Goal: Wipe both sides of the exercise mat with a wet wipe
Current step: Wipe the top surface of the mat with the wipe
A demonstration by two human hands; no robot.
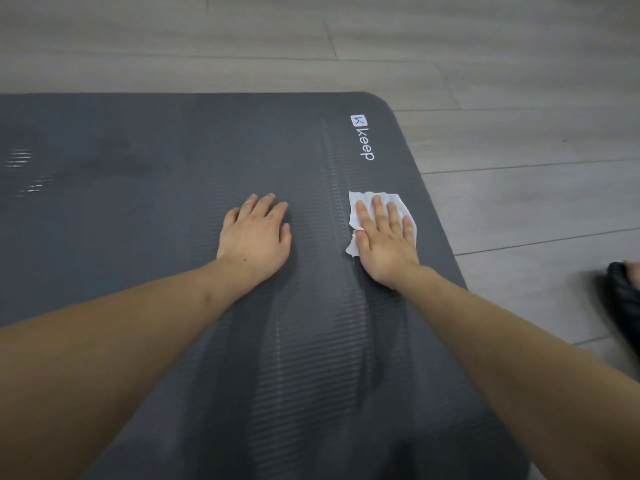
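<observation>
Our right hand (384,239) lies flat with straight, slightly spread fingers on a white wet wipe (372,211), pressing it against the exercise mat (173,209). The wipe is thin and crumpled, with ragged, wrinkled edges showing beyond our fingertips and beside the thumb. Our left hand (254,233) rests palm down on the bare mat just beside it, fingers relaxed and a little apart, holding nothing. Both forearms are bare and reach forward from the bottom corners of the view.

The mat is dark grey foam with fine parallel ribs across its surface and a rounded corner at the far right. Darker, faintly glossy streaks run along it between and below our hands, and small bright reflections sit near its left edge. A white logo (362,136) reading "keep", with a small square mark above it, is printed near the far right corner, beyond the wipe.

The mat lies spread on a floor (519,168) of pale grey wood-grain planks with thin dark seams. At the right edge, on the floor, we see part of a black object (620,292) that we cannot identify.
</observation>
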